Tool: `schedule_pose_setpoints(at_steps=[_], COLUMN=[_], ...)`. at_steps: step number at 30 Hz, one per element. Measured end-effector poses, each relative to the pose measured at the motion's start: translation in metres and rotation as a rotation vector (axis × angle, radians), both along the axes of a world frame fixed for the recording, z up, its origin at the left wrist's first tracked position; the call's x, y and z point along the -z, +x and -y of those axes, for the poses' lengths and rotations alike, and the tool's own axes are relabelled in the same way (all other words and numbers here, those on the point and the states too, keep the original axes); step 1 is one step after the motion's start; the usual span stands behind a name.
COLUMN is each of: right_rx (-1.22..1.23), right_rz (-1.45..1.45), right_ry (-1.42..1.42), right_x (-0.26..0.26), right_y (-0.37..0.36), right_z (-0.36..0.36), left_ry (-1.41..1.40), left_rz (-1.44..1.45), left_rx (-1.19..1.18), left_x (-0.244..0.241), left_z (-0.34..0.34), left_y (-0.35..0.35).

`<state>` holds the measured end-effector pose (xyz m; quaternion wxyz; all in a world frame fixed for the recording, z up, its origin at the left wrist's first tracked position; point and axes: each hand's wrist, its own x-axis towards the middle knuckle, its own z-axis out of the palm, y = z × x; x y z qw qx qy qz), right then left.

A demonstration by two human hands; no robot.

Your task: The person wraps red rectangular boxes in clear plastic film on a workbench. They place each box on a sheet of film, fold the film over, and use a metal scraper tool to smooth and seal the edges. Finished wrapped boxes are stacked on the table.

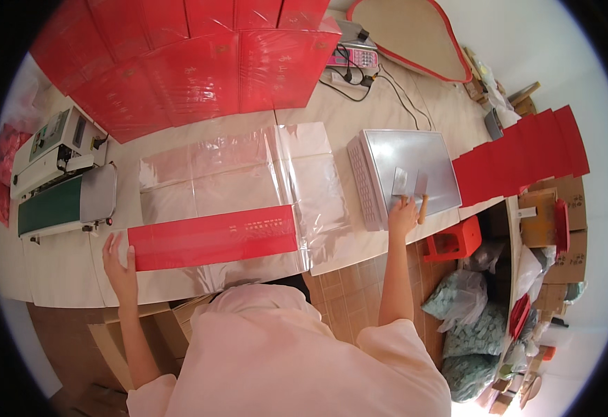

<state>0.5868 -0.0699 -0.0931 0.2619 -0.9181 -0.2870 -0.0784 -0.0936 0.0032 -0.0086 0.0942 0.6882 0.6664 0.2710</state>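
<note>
A long red box [213, 237] lies on a sheet of clear plastic film [312, 182] on the pale table. My left hand [120, 260] is at the box's left end, its thumb against the end and its fingers apart. On the right, my right hand [403, 215] grips the wooden handle of a metal scraper [400, 182], whose blade rests over a flat metal plate [413, 156] on a white, vented housing. A second scraper [422, 195] with a wooden handle lies beside it on the plate.
Film-wrapped red boxes [194, 78] stand at the back left. A belt sealing machine [64, 177] sits at far left. Overlapping red sheets [517, 151] extend right of the plate. Cables [398, 94] run behind it. A red plastic stool [452, 240] and filled bags stand below the table.
</note>
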Motion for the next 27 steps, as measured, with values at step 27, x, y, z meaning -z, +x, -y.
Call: schedule_pose_setpoints(at_steps=[27], right_rx=[-0.626], right_rz=[-1.332], right_ry=[0.312], right_x=[-0.068], right_y=[-0.224], right_z=[-0.017], left_ry=[-0.721], left_rz=[0.953], left_rx=[-0.188], left_x=[-0.002], left_z=[-0.02], left_y=[-0.053])
